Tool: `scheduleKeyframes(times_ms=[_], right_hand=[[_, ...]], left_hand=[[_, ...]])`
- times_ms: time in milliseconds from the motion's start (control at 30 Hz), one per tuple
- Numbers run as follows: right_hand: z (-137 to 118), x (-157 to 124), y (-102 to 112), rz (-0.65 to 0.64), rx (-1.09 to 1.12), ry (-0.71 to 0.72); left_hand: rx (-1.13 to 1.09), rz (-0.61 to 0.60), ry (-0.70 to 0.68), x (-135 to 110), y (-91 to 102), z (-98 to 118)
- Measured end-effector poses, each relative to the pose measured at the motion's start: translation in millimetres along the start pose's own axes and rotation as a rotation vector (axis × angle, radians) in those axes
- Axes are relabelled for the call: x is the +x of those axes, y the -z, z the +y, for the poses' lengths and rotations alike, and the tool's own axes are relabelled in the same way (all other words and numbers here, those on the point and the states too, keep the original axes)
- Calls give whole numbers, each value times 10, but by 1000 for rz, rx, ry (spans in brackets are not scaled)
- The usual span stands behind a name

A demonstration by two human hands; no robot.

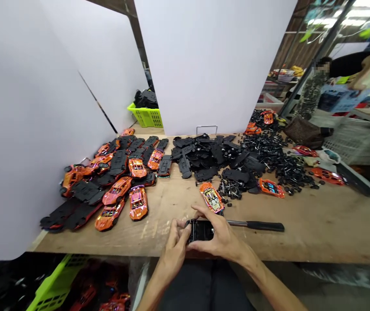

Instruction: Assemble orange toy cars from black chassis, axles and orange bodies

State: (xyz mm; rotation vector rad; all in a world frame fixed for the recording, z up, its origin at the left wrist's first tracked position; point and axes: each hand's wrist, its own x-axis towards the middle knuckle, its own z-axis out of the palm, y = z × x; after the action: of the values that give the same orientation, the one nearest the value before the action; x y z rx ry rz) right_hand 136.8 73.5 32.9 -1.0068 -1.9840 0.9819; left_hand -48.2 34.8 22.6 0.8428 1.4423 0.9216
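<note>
Near the table's front edge, a black toy car chassis (pixel 203 230) is held between both hands. My left hand (pixel 175 237) pinches its left end with thumb and fingers. Around its right end, my right hand (pixel 221 231) is closed, thumb at the near side and fingers at the far side. Just beyond lies an orange toy car body (pixel 211 197) with its inside facing up. A hammer (pixel 265 226) with a black handle rests to the right; its head is hidden behind my right hand.
Assembled orange cars (pixel 138 203) cluster at the left, several upside down. Black chassis (pixel 213 153) are heaped in the middle, wheel axles (pixel 269 151) at the right. White panels (pixel 215 65) stand behind. A green crate (pixel 147 116) sits at the back. Another person (pixel 349 77) is at the far right.
</note>
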Motion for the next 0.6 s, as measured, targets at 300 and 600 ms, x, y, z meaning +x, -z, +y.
scheduleKeyframes(times_ms=[300,600], right_hand=[[-2,58,99,65,-370,79],[257,519,171,256,-689,-241]], left_hand=[[-75,8,-4,43,-23,101],[-170,92,30,123,98,278]])
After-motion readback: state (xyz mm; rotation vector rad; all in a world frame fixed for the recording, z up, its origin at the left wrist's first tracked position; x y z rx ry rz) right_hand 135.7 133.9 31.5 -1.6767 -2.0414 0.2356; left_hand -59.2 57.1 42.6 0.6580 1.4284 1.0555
